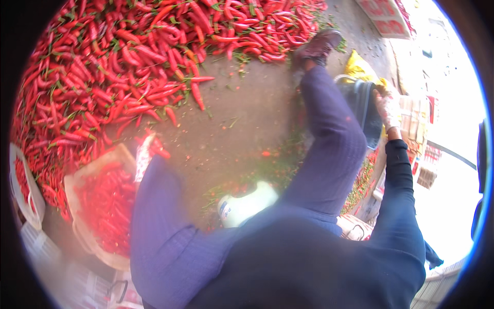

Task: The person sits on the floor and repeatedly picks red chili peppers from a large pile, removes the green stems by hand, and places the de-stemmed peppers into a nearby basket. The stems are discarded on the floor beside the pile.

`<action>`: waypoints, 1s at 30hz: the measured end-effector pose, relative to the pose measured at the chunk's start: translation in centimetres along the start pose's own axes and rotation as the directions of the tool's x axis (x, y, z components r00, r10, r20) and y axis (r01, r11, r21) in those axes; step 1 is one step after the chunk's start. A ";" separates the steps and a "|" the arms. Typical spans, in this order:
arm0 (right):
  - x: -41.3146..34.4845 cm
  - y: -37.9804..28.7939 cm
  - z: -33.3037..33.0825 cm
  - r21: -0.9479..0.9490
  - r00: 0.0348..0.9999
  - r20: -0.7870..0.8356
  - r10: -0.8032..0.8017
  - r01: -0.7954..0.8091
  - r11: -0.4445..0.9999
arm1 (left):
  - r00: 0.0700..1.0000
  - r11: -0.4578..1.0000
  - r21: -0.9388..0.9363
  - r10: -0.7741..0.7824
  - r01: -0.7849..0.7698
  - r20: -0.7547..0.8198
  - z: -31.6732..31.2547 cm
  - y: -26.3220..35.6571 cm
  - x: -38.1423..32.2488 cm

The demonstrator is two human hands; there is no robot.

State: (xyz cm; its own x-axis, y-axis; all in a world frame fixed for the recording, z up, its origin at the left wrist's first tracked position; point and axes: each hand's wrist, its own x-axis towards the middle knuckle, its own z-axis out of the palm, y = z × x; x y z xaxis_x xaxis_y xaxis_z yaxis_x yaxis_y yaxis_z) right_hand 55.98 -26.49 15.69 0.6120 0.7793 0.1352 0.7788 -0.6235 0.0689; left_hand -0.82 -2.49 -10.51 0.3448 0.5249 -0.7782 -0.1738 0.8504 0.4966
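Observation:
My left hand (144, 156), in a white glove with a red pattern, is partly hidden behind my left knee. It holds a few red chili peppers (157, 146) beside an open tan sack (71, 193) with red chilies in it. On the right, my outstretched right hand (388, 106) wears a similar glove and grips the side of a dark bucket (357, 102). The bucket stands just past my right leg and has a pale handle. Ahead of me, a large heap of red chilies (127, 65) with green stems spreads over the floor.
Between my legs is a white plastic container (249, 204), with green stem scraps (287, 154) around it. A yellow bag (359, 65) lies beyond the bucket. Printed cartons (388, 19) stand at upper right. At far left sit a pale container of chilies (32, 193) and plastic crates (42, 247).

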 end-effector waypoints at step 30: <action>-6.4 -45.8 15.0 0.703 0.653 0.682 -0.329 -0.709 0.049 | 0.927 0.896 0.264 0.307 -0.358 0.213 6.4 2.6 -1.2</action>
State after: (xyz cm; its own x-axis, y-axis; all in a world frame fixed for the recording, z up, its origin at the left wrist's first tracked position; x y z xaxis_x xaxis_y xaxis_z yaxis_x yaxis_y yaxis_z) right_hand 18.46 -2.01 -3.20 0.2377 0.7573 -0.6083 -0.2993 -0.5386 -0.7876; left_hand 4.20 -1.12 -5.82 0.4633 0.7404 -0.4869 -0.0356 0.5646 0.8246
